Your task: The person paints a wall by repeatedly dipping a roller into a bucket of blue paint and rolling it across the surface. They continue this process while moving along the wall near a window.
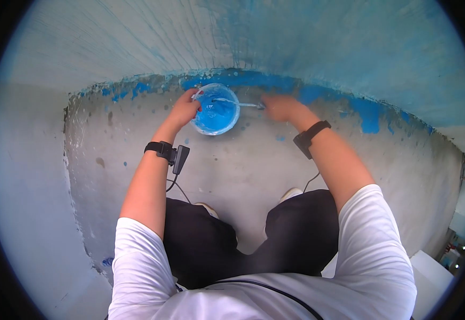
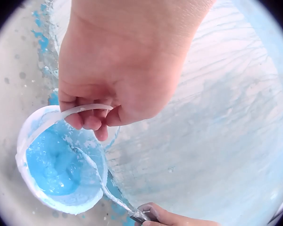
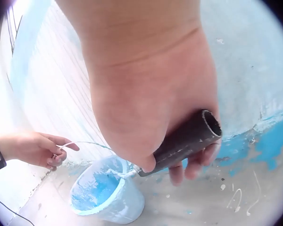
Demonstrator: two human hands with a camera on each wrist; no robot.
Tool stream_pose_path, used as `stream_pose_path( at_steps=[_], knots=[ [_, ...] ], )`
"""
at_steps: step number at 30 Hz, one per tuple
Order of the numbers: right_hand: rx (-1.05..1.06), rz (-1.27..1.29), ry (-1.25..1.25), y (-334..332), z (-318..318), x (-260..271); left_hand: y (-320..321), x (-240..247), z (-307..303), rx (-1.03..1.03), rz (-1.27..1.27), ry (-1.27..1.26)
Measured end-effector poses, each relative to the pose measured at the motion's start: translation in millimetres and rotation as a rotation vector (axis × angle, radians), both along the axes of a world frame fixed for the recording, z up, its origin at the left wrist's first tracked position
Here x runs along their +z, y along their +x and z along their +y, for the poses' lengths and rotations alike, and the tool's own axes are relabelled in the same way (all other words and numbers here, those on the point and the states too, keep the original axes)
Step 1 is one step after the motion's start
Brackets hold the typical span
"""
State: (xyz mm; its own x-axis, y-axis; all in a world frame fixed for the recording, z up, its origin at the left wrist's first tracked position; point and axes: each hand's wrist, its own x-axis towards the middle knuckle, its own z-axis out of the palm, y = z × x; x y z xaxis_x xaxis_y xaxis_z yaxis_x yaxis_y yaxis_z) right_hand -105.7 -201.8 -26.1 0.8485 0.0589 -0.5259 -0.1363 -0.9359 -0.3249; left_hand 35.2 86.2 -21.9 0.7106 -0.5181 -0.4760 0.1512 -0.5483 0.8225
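Head view: both my forearms reach forward, left hand (image 1: pixel 186 110) at the rim of the round white plastic bucket (image 1: pixel 237 113) holding wet blue paint (image 1: pixel 215 116), right hand (image 1: pixel 283 108) beyond its other side. Left wrist view: my left thumb and fingers pinch its thin white handle (image 2: pixel 87 108). Right wrist view: my right fingers curl round the black tubular grip (image 3: pixel 184 144), its paint-coated rod (image 3: pixel 128 174) reaching into the bucket

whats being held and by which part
The left hand holds the bucket by its raised handle; the right hand grips a paint-coated tool by its dark tubular end.
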Motion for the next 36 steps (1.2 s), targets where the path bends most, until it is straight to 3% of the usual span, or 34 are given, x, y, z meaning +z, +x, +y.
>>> stream_pose_path(
  at_steps=[5,11,20,33,36],
  knots=[
    [-0.002,-0.160,-0.080,-6,1,-15,0,-1,0,-0.005,-0.057,0.016],
    [0.002,-0.140,-0.082,-4,4,12,0,0,3,-0.008,-0.052,0.011],
    [-0.097,-0.166,-0.061,-15,-11,-6,1,-1,2,-0.009,-0.026,0.016],
    [-0.003,-0.231,-0.117,-14,-18,5,-2,0,0,0.037,-0.029,-0.008],
    [-0.110,-0.209,-0.031,-15,-23,-2,-2,1,0,0.034,-0.089,-0.002]
  ],
)
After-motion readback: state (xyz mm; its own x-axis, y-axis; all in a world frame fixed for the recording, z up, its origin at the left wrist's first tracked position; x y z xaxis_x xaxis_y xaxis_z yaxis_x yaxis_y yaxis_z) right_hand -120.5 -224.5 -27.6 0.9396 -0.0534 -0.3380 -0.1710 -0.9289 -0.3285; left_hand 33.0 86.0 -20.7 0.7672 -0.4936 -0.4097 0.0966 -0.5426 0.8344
